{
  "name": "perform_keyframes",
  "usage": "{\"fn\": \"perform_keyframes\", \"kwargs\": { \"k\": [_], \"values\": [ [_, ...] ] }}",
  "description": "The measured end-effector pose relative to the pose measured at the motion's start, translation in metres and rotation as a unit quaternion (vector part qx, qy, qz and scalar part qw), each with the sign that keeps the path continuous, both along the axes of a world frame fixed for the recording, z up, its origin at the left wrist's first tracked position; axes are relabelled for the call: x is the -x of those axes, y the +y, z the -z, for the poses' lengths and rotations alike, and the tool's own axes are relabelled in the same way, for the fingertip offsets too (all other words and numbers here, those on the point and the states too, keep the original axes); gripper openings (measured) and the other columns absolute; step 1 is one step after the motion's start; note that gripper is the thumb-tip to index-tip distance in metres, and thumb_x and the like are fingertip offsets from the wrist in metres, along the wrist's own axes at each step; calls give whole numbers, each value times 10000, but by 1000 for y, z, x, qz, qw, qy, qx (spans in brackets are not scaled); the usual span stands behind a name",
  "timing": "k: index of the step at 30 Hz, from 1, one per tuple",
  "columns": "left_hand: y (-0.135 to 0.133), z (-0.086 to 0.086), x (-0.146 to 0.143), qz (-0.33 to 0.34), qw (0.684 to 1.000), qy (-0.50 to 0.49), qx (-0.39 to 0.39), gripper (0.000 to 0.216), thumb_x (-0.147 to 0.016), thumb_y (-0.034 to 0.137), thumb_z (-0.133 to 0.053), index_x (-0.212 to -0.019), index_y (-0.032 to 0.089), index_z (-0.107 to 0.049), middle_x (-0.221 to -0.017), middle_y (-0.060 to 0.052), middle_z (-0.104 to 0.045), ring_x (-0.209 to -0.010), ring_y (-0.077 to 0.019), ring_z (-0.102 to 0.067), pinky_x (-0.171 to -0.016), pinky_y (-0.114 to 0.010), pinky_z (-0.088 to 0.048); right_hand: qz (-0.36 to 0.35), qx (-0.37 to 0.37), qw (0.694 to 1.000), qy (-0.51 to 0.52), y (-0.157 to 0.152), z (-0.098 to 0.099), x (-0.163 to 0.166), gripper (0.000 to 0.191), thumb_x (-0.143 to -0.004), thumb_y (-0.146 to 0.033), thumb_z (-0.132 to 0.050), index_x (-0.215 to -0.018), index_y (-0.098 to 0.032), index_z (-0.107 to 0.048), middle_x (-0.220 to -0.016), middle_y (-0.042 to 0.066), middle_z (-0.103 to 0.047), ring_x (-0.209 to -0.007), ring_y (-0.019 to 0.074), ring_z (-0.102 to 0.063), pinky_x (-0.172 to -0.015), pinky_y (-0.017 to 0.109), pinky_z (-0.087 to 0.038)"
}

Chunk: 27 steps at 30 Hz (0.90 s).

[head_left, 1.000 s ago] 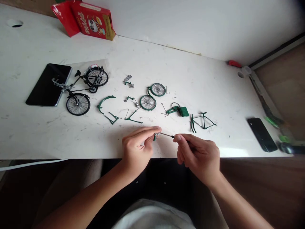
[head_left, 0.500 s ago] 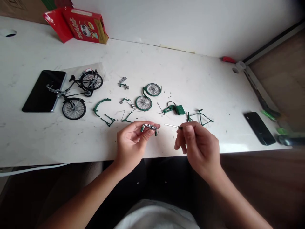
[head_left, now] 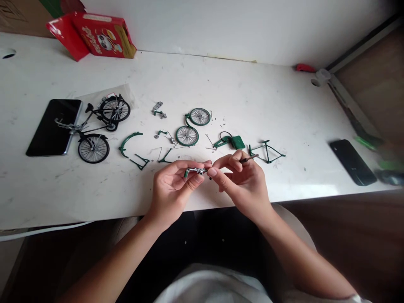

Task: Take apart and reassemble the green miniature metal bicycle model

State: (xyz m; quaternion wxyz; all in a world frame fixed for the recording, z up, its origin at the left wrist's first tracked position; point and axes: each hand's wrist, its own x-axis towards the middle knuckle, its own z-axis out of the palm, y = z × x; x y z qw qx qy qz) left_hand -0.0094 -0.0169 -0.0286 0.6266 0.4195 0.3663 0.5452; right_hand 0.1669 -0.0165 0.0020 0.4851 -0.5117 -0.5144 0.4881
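Observation:
My left hand point(head_left: 170, 189) pinches a miniature bicycle handlebar point(head_left: 197, 170), silver with a green grip, between thumb and fingertips. At the handlebar's right end my right hand point(head_left: 246, 183) is closed, its thumb and index finger on the part. Tucked among the right hand's fingers is a small screwdriver point(head_left: 251, 158), tilted out to the right. Beyond the hands lie a green toy bicycle frame point(head_left: 267, 152), two spoked wheels point(head_left: 187, 135) joined by a green piece, and a green curved mudguard point(head_left: 124, 145). The handlebar's right grip is mostly covered by fingers.
An assembled black toy bicycle point(head_left: 94, 126) partly overlaps a phone point(head_left: 52, 126) on the left. Several tiny parts and a green box-like piece point(head_left: 237, 142) lie mid-table. A red carton point(head_left: 104, 38) stands at the back; another dark phone point(head_left: 352, 162) is at the right.
My right hand has moved left to the handlebar and pinches its right end. The screwdriver has swung from pointing left to pointing right. The view has shifted slightly.

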Motion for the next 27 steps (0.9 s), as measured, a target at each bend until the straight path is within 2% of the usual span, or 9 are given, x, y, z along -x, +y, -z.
{"fn": "perform_keyframes", "kwargs": {
  "k": [7, 14, 20, 27],
  "values": [
    [-2, -2, 0, -7, 1000, 22, 11, 183, -927, 234, -868, -1097, 189, -816, -1121, -100, -851, -1067, -242, -828, -997, -348, -668, 39, -38, 998, -30, -2, 2, 2, 556, -902, -393, -859, -831, -288, -317, -881, 30, -752, -853, 210, -779, -517, 277, -567],
    [-6, -2, 1, 15, 1000, -11, -2, 223, -965, 209, -817, -1187, 211, -833, -1178, -101, -842, -1100, -251, -821, -1051, -388, -661, 82, -101, 990, -55, -6, 2, 4, 512, -903, -278, -848, -818, -286, -343, -880, 24, -765, -841, 204, -783, -585, 305, -594],
    [-8, 0, 4, 49, 998, -32, 3, 354, -955, 241, -823, -1304, 191, -796, -1308, -161, -802, -1226, -333, -782, -1095, -482, -647, 96, -73, 992, -43, -4, 0, 2, 537, -874, -300, -873, -821, -290, -338, -857, 13, -751, -846, 208, -776, -594, 313, -617],
    [-6, -1, 4, 64, 996, -65, 13, 330, -998, 264, -777, -1320, 192, -802, -1315, -159, -801, -1238, -319, -777, -1073, -431, -660, 90, -69, 994, -3, -1, 1, -2, 550, -840, -224, -905, -826, -285, -359, -818, -11, -721, -853, 208, -785, -586, 293, -584]
  ]
}}
